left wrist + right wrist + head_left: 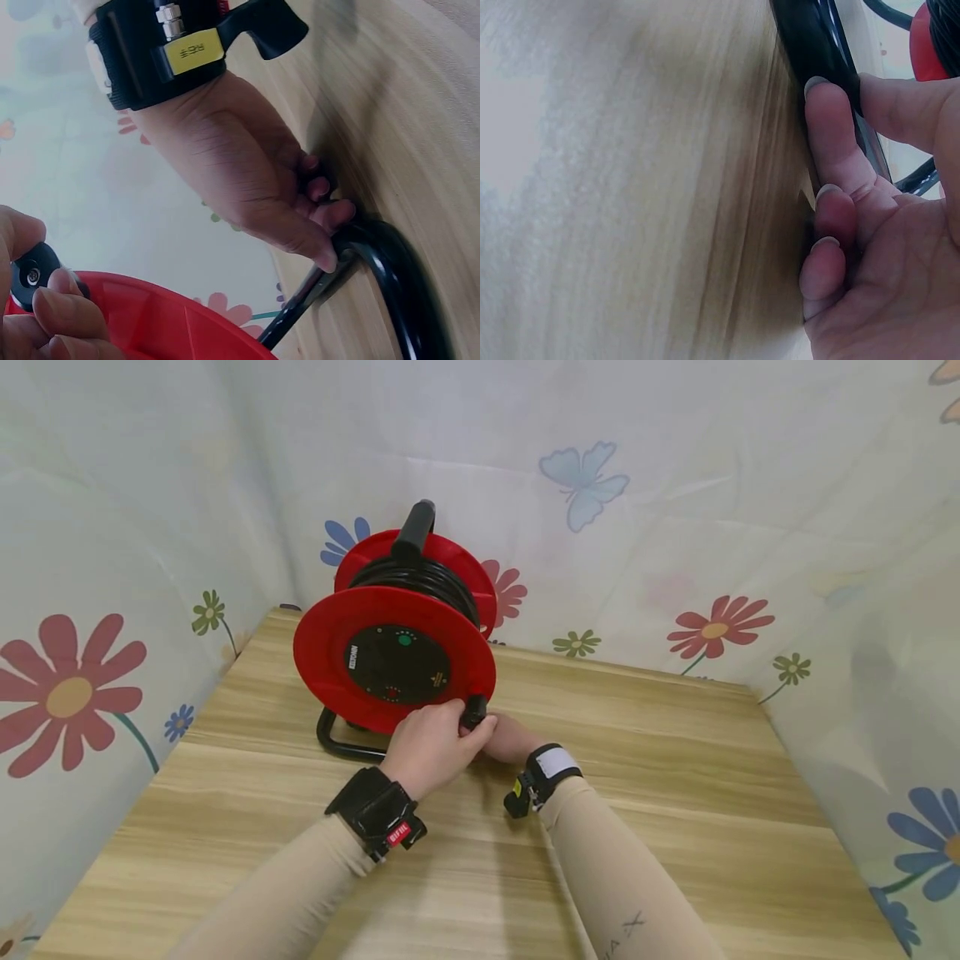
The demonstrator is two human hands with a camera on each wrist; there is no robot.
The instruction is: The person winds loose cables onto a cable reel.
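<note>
A red cable reel (321,647) with black cable (427,578) wound between its two discs stands on a black tubular frame (352,749). My left hand (426,747) holds the black knob (474,712) at the lower right of the front disc, fingers curled round it; the knob's screwed end shows in the left wrist view. Low beside the reel, my right hand (513,740) pinches the frame's bent tube (390,274) between thumb and index finger. In the right wrist view its other fingers (832,217) curl close to the tabletop.
The wood-grain table (675,827) carries the reel toward its back left. A black carrying handle (415,531) tops the reel. Pale curtains (465,435) printed with flowers and a butterfly stand behind and at both sides.
</note>
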